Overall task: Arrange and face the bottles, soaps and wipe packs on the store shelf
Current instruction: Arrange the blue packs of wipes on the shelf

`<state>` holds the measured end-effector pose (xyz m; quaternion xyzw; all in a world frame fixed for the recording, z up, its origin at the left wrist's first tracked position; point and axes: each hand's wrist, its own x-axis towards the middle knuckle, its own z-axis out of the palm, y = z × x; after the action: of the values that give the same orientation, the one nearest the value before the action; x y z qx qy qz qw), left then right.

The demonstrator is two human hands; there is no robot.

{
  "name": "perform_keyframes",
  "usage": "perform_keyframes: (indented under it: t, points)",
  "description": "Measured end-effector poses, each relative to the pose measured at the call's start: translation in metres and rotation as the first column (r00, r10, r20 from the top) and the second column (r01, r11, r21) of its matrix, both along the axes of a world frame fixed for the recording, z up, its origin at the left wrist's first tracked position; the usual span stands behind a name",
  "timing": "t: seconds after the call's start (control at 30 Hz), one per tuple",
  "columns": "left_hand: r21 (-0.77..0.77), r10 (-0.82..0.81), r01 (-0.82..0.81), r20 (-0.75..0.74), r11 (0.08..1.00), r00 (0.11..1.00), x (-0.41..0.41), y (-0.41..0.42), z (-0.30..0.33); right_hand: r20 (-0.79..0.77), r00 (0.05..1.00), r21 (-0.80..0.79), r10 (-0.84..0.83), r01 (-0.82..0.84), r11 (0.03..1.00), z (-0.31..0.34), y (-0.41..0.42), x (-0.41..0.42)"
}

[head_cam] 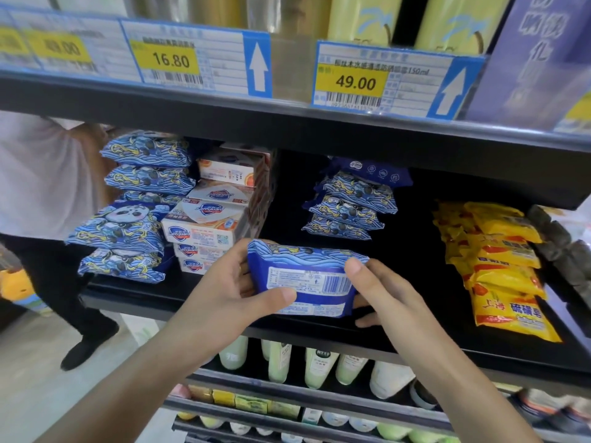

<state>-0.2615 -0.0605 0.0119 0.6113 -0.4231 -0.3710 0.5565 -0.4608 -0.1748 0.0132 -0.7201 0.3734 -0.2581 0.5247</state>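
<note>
- At the centre of the frame, one blue wipe pack (303,279) is held with its back label and barcode facing the camera, just above the front of the black shelf (128,298).
- The left hand (230,289) grips the pack's left end, thumb curled across the lower front face and fingers behind it.
- The right hand (380,292) clamps the pack's right end, thumb on the barcode side and the other fingers wrapped beneath.
- Left of centre, five more blue wipe packs (128,219) lie in two piles: three at the back and two in front showing a panda print.
- Just right of those piles, the soap boxes (211,225) stand in a stack; about six can be counted, though the rear ones are partly hidden.
- Right of centre at the back of the shelf, a third pile (350,199) holds what look like four wipe packs, well apart from the soap boxes.
- At the right edge, yellow soap packets (505,263) overlap in a leaning row; their exact number cannot be told.
- Along the top, three price tags (351,81) are visible, two of them reading 16.80 and 49.00.
- At the bottom of the frame, about six pale green and white bottles (316,366) stand on the shelf below.
- At the left edge, another person (48,174) in a white top and dark trousers stands beside the shelving.
</note>
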Motion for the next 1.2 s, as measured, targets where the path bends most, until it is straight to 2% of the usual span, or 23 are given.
perform_keyframes:
  t: [0.2, 0.37, 0.5, 0.63, 0.77, 0.93, 1.1, 1.2]
  points:
    - [-0.105, -0.004, 0.018, 0.13, 0.994, 0.992, 0.0, 0.005, -0.002, -0.026, 0.998, 0.312, 0.062, -0.051, 0.949, 0.008, -0.007, 0.002]
    - [-0.163, 0.019, 0.015, 0.203, 0.986, 0.979, -0.001, 0.006, -0.005, 0.011, 0.992, 0.415, 0.123, -0.117, 0.902, 0.007, -0.008, 0.004]
    - [-0.165, 0.016, 0.02, 0.215, 0.986, 0.977, 0.0, 0.007, -0.009, 0.039, 0.993, 0.46, 0.109, -0.115, 0.881, 0.004, -0.008, 0.006]
    - [-0.154, 0.014, 0.023, 0.236, 0.988, 0.972, 0.002, 0.007, -0.012, 0.134, 0.988, 0.498, 0.081, -0.138, 0.856, 0.0, -0.006, 0.008]
    - [-0.129, -0.007, 0.043, 0.269, 0.991, 0.963, 0.005, 0.007, -0.013, 0.165, 0.982, 0.442, 0.095, -0.16, 0.883, -0.003, -0.005, 0.007]
    - [-0.046, -0.115, 0.13, 0.24, 0.99, 0.964, 0.008, 0.009, -0.008, 0.178, 0.98, 0.326, 0.087, -0.142, 0.935, -0.011, -0.008, 0.003]
    - [0.02, -0.122, 0.12, 0.243, 0.993, 0.962, 0.009, 0.006, -0.006, 0.199, 0.971, 0.151, 0.132, -0.163, 0.975, -0.014, -0.007, -0.001]
    - [0.075, -0.125, 0.109, 0.268, 0.991, 0.955, 0.011, 0.007, -0.008, 0.248, 0.95, 0.127, 0.187, -0.224, 0.966, -0.016, -0.005, -0.003]
